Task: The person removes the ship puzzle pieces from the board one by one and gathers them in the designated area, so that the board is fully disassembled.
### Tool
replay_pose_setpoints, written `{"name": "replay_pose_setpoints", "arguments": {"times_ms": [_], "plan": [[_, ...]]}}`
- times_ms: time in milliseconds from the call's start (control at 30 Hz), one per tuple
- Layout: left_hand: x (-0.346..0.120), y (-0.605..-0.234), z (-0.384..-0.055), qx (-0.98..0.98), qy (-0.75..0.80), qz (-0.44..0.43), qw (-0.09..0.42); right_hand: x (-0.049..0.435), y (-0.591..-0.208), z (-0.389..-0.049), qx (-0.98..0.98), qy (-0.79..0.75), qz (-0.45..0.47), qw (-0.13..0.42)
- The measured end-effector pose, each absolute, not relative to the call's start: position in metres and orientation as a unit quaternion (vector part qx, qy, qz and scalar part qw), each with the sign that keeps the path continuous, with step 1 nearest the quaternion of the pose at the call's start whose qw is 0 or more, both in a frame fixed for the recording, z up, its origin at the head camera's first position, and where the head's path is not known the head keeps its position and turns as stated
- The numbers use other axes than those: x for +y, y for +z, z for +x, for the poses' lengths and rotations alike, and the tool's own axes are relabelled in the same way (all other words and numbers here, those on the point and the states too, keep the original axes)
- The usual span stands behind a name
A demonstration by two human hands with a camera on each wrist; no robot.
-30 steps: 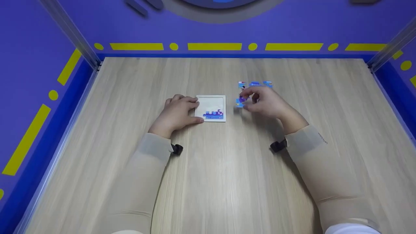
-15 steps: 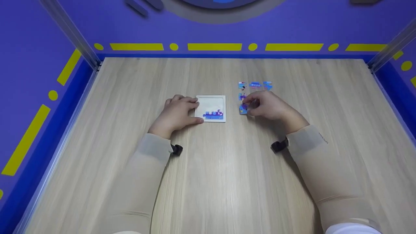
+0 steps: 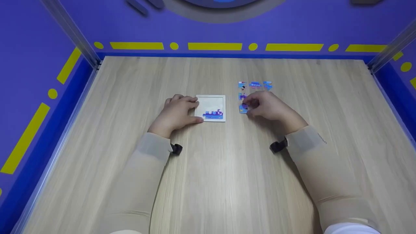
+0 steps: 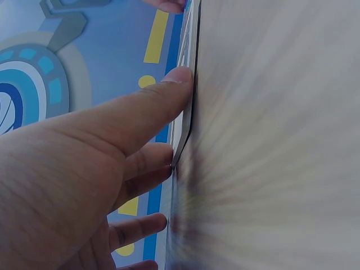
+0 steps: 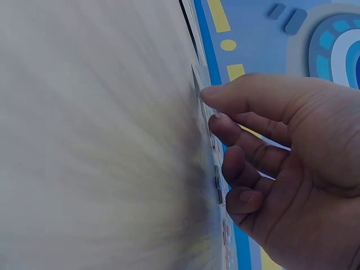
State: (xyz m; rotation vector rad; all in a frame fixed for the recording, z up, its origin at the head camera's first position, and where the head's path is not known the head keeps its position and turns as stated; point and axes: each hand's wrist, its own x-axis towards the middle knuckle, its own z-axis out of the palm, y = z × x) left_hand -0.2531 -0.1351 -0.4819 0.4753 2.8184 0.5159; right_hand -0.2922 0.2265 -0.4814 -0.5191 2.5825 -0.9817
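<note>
A white square puzzle frame (image 3: 209,100) lies on the table, with assembled blue and purple pieces (image 3: 213,114) in its lower right corner. My left hand (image 3: 175,112) rests against the frame's left side. In the left wrist view, its thumb (image 4: 163,101) lies straight along the frame's edge, other fingers spread behind. Right of the frame, my right hand (image 3: 268,105) pinches a blue and purple puzzle piece (image 3: 242,109) between thumb and index finger. The right wrist view shows that piece edge-on and slightly tilted at the thumb tip, other fingers curled in.
Loose puzzle pieces lie beyond the right hand: one with red and white (image 3: 242,85), a blue carriage piece (image 3: 255,84), a blue corner piece (image 3: 267,85) and a purple one (image 3: 241,96). Blue panels (image 3: 214,32) with yellow marks enclose the wooden table (image 3: 208,182).
The right hand has moved slightly down and toward me with the piece, uncovering the loose pieces behind it; over the last half second it barely moves. The left hand and frame stay put.
</note>
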Motion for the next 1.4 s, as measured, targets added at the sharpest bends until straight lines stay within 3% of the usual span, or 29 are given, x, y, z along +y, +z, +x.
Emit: {"name": "replay_pose_setpoints", "arguments": {"times_ms": [1033,1400], "plan": [[-0.133,-0.479,-0.251,0.963,0.175,0.170,0.116,0.228,-0.483,-0.290,0.906,-0.347,-0.180,0.163],[-0.135,-0.481,-0.251,0.963,0.182,0.164,0.110,0.214,-0.473,-0.285,0.905,-0.357,-0.185,0.136]]}}
